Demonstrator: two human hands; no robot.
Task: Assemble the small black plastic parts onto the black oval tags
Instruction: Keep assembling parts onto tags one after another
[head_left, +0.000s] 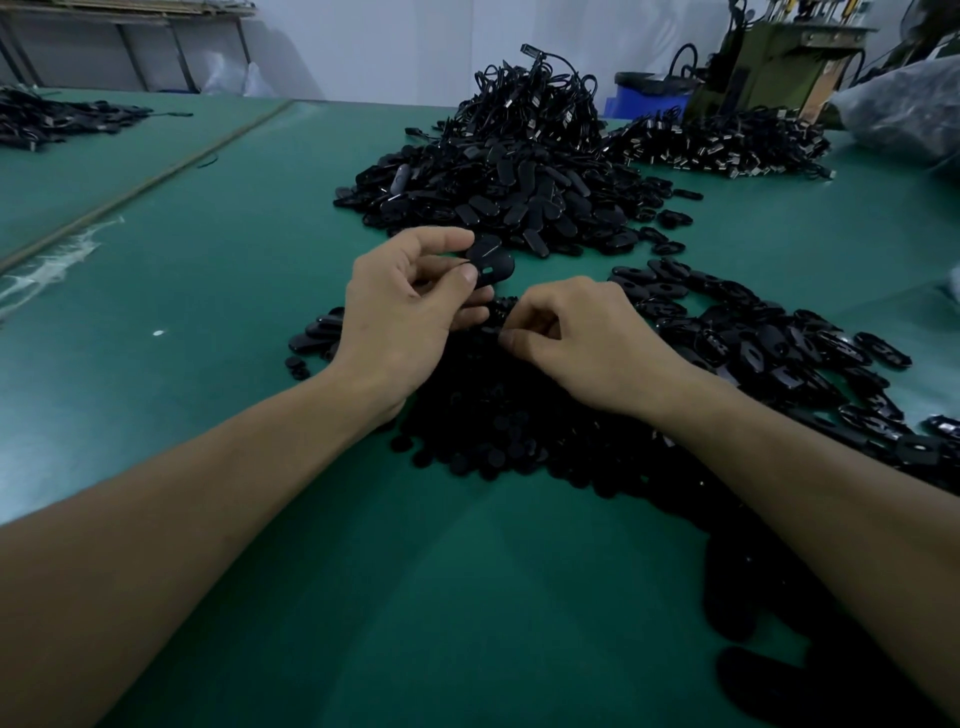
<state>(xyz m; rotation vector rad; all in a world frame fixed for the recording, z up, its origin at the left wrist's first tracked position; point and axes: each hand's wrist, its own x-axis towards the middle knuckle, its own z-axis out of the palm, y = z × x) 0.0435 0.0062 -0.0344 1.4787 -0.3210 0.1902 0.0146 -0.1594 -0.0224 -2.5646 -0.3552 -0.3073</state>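
Pinching an oval tag (491, 259), slot showing, left hand (405, 317) holds it just above the parts pile (493, 431). Right hand (587, 348) fingertips close on what looks like a small black part (491, 329) there. Picking step, I'd say; next comes lining part to slot.

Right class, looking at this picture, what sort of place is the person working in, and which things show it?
Probably a factory assembly workshop. A green-covered work table bears heaps of identical black oval plastic tags and a tangled pile of black cables, and an olive-green machine stands behind it.
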